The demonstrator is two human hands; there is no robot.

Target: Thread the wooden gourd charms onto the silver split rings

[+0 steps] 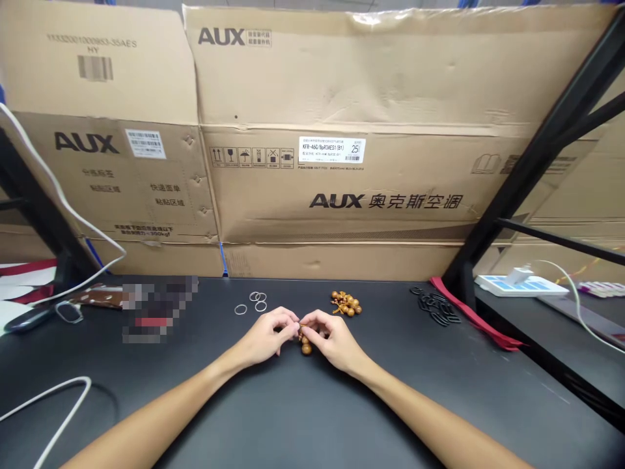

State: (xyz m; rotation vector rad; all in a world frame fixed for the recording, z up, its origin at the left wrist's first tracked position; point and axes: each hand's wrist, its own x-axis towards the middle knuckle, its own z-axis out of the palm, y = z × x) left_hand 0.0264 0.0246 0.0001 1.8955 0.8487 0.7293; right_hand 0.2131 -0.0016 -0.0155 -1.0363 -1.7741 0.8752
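Observation:
My left hand [267, 337] and my right hand [330, 337] meet at the middle of the black table [312, 417], fingers pinched together. Between them is a small string of brown wooden beads [305, 345]; the lowest bead hangs just below my fingertips. Both hands grip this piece. A loose pile of the same brown beads [346, 303] lies just behind my right hand. Three small metal rings [254, 303] lie behind my left hand.
Large AUX cardboard boxes [342, 143] form a wall at the table's back. Black rings [436, 307] and a red strap [476, 320] lie at right by a black frame post [527, 163]. A white cable [53, 404] runs at left, near glasses [68, 312].

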